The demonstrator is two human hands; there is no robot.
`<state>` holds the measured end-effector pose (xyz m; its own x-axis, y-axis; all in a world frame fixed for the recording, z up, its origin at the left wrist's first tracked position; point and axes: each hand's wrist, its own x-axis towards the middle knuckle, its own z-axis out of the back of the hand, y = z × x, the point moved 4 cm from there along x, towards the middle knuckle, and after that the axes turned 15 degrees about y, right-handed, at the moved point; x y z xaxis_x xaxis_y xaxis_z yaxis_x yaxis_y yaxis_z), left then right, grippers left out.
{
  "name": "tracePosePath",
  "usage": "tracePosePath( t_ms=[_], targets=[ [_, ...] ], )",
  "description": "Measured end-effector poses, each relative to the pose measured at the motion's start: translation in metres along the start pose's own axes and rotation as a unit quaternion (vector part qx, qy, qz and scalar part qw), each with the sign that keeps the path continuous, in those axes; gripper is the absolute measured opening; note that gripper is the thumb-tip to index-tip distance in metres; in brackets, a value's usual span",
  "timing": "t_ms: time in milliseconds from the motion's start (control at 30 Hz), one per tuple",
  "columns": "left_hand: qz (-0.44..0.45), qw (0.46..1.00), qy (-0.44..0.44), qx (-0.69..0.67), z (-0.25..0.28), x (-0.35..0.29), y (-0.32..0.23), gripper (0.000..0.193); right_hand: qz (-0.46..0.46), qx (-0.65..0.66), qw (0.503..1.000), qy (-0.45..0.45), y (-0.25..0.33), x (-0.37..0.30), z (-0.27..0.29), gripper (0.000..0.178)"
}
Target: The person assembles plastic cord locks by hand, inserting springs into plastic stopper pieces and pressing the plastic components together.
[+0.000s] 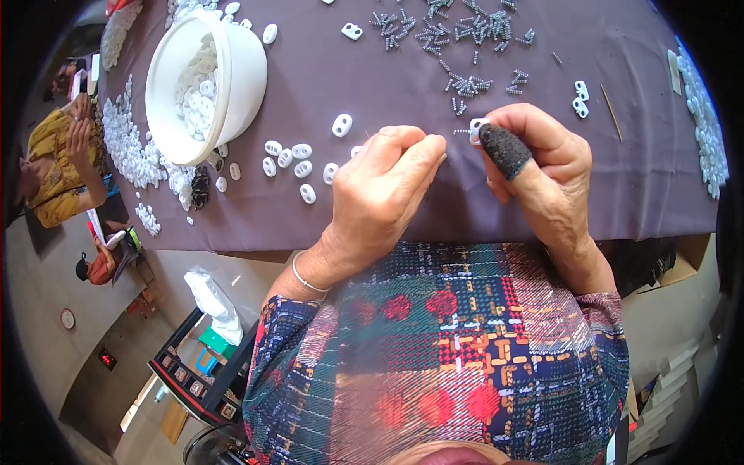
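My right hand [546,159] pinches a white two-hole cord lock piece [477,129] between thumb and fingers. A dark fabric cover [505,152] wraps its thumb. From the left side of that piece a small metal spring [461,132] sticks out. Just to the left, my left hand [384,182] is closed with its fingertips pinched together; whatever is between them is hidden. Several loose white two-hole pieces [302,168] lie left of this hand, one partly covered by it. Beyond both hands small springs [469,84] are scattered in a loose heap.
A white bucket [246,85] holding white pieces rests tilted at the left. Heaps of small white parts line the cloth-covered table's left side [128,143] and right edge [701,124]. A thin wooden stick [611,114] lies near two white pieces [580,99]. Another person [66,159] is at the far left.
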<state>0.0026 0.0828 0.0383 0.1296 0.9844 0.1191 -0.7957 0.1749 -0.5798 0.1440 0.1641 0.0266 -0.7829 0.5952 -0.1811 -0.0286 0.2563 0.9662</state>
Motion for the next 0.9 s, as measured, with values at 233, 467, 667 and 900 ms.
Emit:
tracePosePath(
  t_ms=[233, 467, 667, 900],
  targets=[
    [0.253, 0.785, -0.053, -0.562, 0.008, -0.006, 0.019, 0.014, -0.010, -0.068, 0.997, 0.030, 0.001, 0.000, -0.001, 0.017],
    [0.259, 0.712, -0.006, -0.652, -0.003, -0.010, 0.020, 0.016, -0.004, -0.081, 0.995, 0.061, 0.004, 0.002, -0.005, 0.021],
    [0.252, 0.682, -0.001, -0.686, -0.003, -0.009, 0.019, 0.017, 0.014, -0.112, 0.991, 0.066, 0.006, 0.002, -0.005, 0.024],
    [0.261, 0.696, -0.014, -0.669, -0.004, -0.009, 0.019, 0.017, 0.062, -0.165, 0.983, 0.054, 0.004, 0.004, -0.006, 0.014]
  ],
)
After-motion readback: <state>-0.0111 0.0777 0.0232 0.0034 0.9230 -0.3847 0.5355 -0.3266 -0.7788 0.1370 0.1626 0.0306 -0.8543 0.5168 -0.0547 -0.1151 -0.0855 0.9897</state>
